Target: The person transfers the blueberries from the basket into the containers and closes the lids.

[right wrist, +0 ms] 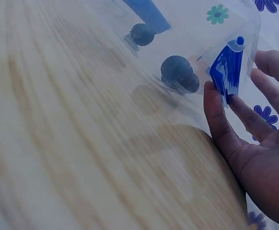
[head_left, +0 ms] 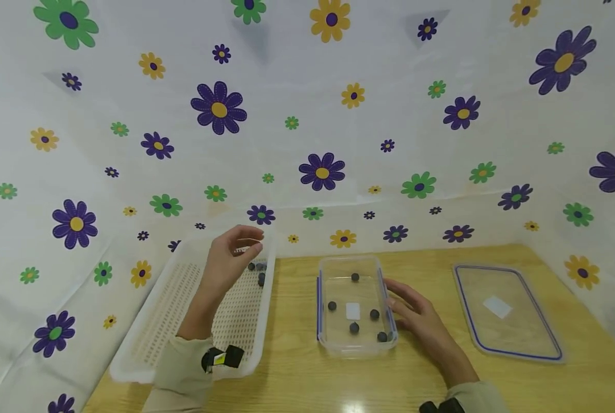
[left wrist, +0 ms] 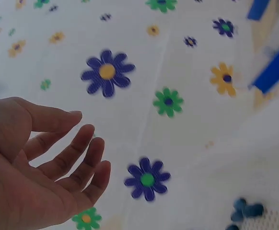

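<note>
In the head view my left hand (head_left: 230,258) hovers over the white basket (head_left: 157,321), thumb and fingers loosely bent with a gap between them. Nothing shows in its grasp in the left wrist view either. Several dark round blueberries (head_left: 261,279) lie at the basket's right side. My right hand (head_left: 418,312) is at the right wall of a clear plastic box (head_left: 351,347); its fingertips touch the wall by a blue clip (right wrist: 228,69), the fingers fairly straight. Inside the box, several blueberries (head_left: 354,328) lie scattered around a white label (head_left: 352,311).
A clear lid (head_left: 508,312) with a blue seal lies flat on the wooden table (head_left: 297,321), to the right of the box. Flower-printed white sheeting (head_left: 286,155) hangs behind the table and along both sides.
</note>
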Motion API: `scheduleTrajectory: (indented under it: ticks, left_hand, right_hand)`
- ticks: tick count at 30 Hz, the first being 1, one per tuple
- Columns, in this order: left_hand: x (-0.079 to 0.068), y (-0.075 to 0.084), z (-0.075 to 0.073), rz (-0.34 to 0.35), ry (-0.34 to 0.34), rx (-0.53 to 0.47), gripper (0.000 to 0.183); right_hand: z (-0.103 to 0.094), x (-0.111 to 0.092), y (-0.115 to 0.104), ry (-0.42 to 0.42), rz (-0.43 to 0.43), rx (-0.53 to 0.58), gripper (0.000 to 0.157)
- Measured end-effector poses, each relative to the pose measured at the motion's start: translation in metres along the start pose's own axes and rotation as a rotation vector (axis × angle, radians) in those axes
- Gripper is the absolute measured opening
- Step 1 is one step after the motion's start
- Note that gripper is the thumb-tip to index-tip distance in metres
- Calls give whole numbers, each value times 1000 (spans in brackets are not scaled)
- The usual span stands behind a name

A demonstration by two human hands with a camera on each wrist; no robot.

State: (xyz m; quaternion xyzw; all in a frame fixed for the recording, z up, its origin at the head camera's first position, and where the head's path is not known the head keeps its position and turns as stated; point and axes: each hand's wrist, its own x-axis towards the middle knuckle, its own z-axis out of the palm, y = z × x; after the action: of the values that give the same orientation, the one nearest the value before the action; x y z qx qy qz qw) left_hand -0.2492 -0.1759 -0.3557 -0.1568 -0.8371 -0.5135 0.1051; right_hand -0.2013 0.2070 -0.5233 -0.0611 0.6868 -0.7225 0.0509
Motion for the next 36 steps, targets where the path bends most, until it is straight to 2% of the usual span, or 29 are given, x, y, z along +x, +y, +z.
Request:
scheduleTrajectory:
  ticks: [6, 14, 18, 22, 29, 31, 36]
  left_hand:
    - [17, -43, -14, -88, -25, 54, 24]
    - [36, -91, -1, -198, -35, 201, 25]
    - [37, -118, -3, -257, -57, 242, 29]
    - [34, -139, -5, -315, -87, 259, 33]
    - [36, -164, -2, -460, -168, 196, 37]
    - [36, -167, 0, -462, -175, 191, 36]
    - [36, -174, 5, -417, -187, 207, 29]
  right_hand:
    - [-1, -2, 1, 15, 10, 11, 52]
    - [-9, -2, -5, 40, 6, -9, 51]
    - [-6, -2, -2, 25, 0, 10, 51]
    - [-2, -2, 1, 25, 19, 34, 51]
    - [0, -1, 2, 40, 31, 19, 50]
    - [0, -1, 2, 37, 28, 15, 50]
    - [0, 0, 1, 44, 35, 14, 49]
